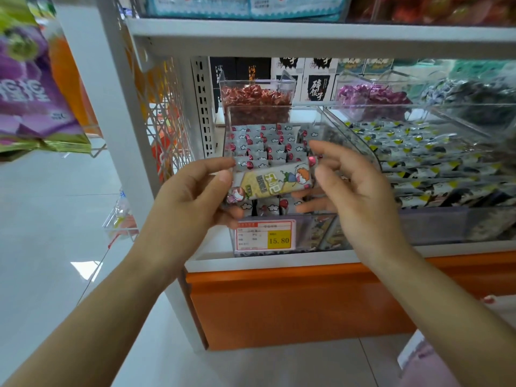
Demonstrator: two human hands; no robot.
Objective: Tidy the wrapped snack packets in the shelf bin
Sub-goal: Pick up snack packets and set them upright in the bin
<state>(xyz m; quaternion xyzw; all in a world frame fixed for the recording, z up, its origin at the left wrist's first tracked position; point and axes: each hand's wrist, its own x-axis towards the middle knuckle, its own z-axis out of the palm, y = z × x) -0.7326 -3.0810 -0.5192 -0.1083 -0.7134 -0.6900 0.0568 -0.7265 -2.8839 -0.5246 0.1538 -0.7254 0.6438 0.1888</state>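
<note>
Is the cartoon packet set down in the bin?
No, left hand and right hand hold the packet by its ends over the bin.

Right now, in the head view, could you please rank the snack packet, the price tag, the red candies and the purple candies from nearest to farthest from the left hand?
1. snack packet: held in the left hand.
2. price tag: just below, in front.
3. red candies: behind, further back.
4. purple candies: back right.
</note>
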